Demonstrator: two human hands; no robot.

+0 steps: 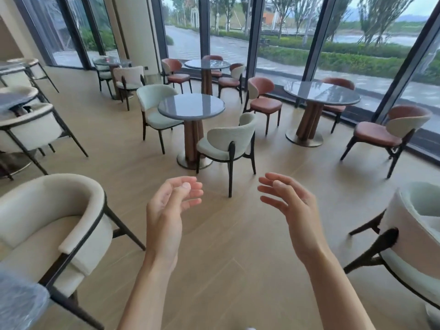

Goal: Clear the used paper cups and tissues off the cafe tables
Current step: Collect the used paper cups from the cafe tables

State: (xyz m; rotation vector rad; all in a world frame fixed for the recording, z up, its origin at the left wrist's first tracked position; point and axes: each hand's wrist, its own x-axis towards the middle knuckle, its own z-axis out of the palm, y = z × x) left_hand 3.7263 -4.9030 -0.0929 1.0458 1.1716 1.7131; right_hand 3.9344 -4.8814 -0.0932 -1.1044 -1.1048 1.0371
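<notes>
My left hand [170, 206] and my right hand [289, 206] are raised in front of me over the wooden floor, palms facing each other, fingers loosely curled and apart, holding nothing. Ahead stands a round grey cafe table [191, 106] with a bare top. Two more round tables, one to the right [322, 93] and one behind [207, 64], also show bare tops. A small reddish object [106, 59] sits on the far-left table by the window [108, 61]; I cannot tell what it is. No paper cups or tissues are clearly visible.
White chairs stand close on my left [54, 217] and right [414, 234]. Another white chair [228, 141] faces the near table. Orange chairs [383, 132] line the glass wall. More tables and chairs [26, 125] crowd the left edge. Bare wooden floor [233, 258] lies below my hands.
</notes>
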